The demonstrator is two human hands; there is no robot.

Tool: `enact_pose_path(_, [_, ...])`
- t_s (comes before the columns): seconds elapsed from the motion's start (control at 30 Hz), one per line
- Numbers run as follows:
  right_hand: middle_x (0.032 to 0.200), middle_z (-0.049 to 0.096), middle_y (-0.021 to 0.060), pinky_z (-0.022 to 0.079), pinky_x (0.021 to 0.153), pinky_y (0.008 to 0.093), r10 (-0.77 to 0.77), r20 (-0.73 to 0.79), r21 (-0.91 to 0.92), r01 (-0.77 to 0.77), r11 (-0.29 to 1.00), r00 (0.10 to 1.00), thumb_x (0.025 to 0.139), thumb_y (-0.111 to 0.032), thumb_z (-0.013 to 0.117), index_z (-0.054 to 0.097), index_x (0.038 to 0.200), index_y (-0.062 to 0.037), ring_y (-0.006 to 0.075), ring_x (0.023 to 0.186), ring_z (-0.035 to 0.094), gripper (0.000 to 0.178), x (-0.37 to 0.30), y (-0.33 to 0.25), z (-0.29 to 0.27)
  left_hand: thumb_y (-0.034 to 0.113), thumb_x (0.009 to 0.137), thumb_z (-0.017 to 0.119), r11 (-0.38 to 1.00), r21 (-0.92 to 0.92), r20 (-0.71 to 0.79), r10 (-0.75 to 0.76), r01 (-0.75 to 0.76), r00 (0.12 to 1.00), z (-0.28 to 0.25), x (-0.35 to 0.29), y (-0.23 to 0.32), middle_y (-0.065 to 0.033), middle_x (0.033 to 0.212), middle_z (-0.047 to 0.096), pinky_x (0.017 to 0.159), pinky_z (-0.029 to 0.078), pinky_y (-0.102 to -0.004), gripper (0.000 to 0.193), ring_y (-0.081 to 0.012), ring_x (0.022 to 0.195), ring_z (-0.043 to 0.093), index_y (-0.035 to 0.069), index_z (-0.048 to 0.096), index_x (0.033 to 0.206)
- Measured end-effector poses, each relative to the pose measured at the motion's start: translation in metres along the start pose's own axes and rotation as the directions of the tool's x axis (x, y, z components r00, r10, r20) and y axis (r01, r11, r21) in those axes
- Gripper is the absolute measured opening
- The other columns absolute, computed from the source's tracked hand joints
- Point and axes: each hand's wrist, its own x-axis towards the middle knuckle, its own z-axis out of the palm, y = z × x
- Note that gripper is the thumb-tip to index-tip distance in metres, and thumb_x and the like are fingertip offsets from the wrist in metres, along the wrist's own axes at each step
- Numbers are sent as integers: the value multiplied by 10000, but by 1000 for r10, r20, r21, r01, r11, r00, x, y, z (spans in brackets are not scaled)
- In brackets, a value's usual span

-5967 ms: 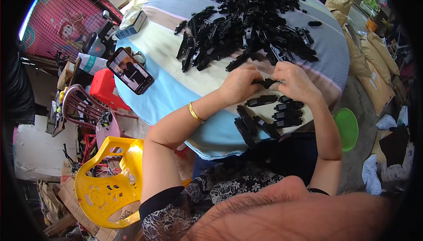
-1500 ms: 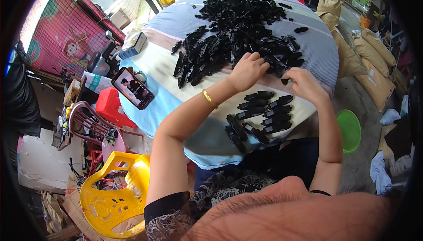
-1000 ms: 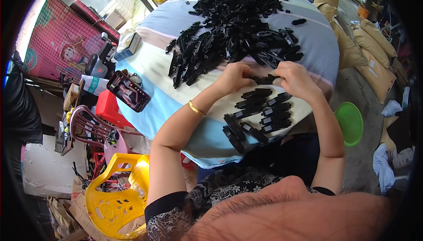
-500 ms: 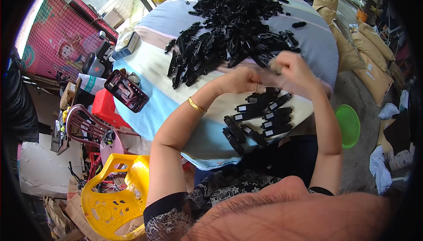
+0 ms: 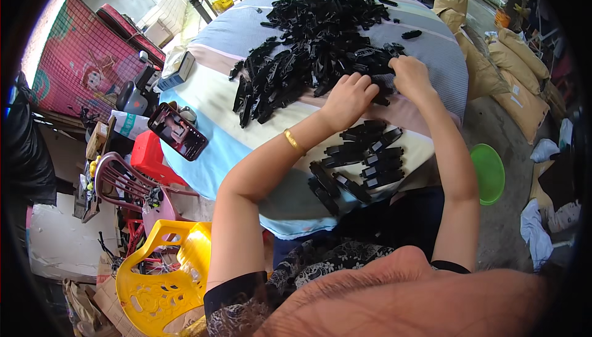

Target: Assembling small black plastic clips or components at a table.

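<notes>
A large heap of small, long black plastic parts [image 5: 314, 47] covers the far middle of the round table. My left hand [image 5: 350, 99] is at the heap's near edge, knuckles up and fingers curled down; what they hold, if anything, is hidden beneath them. To its right my right hand [image 5: 412, 78] pinches at a black plastic part [image 5: 394, 50] on the heap's right edge. Nearer to me, several thicker black plastic pieces [image 5: 382, 167] lie in loose rows, some showing a pale patch.
A striped cloth covers the table [image 5: 234, 158]. At its left side lie a phone [image 5: 177, 131] and a tissue box [image 5: 177, 69]. A yellow chair [image 5: 160, 275] stands at the lower left, a green basin [image 5: 487, 173] on the floor at right, near brown sacks [image 5: 518, 102].
Both hands have moved away from me, from above the near rows to the heap's edge. My right hand has gone from a blurred motion to touching the parts there.
</notes>
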Motion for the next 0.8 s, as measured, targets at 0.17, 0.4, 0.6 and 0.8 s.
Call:
enact_pose_path(0.17, [772, 599, 115, 484, 615, 316, -36, -83, 490, 72, 869, 996, 690, 53, 557, 637, 987, -14, 217, 653, 586, 315, -28, -4, -25, 106, 685, 693, 862, -435, 90, -247, 261, 965, -16, -24, 3, -125, 874, 513, 723, 446, -396, 281, -321, 845, 540, 42, 512, 891])
enact_pose_path(0.4, [782, 559, 78, 457, 599, 284, -94, 34, 659, 48, 751, 995, 719, 67, 563, 610, 1013, -8, 190, 629, 567, 307, -48, -3, -32, 26, 657, 714, 765, -616, 123, -143, 188, 982, -11, -40, -8, -146, 861, 551, 741, 469, -380, 305, -322, 828, 553, 7, 540, 906])
enact_pose_path(0.6, [893, 590, 96, 463, 801, 391, 4, 3, 321, -5, 947, 1000, 728, 8, 600, 630, 982, -30, 301, 943, 559, 259, -42, -6, -11, 0, 657, 697, 539, -751, 236, -320, 381, 918, -9, -36, -1, -144, 846, 571, 746, 471, -354, 270, -285, 814, 578, -1, 552, 885])
enact_pose_path(0.8, [899, 597, 108, 450, 829, 390, -19, 82, 267, -4, 964, 996, 730, -7, 606, 624, 958, -28, 300, 983, 527, 231, -37, -8, -18, 82, 668, 716, 763, -530, 123, -362, 370, 924, -8, -41, 5, -146, 855, 573, 749, 466, -380, 260, -310, 837, 568, 0, 584, 876])
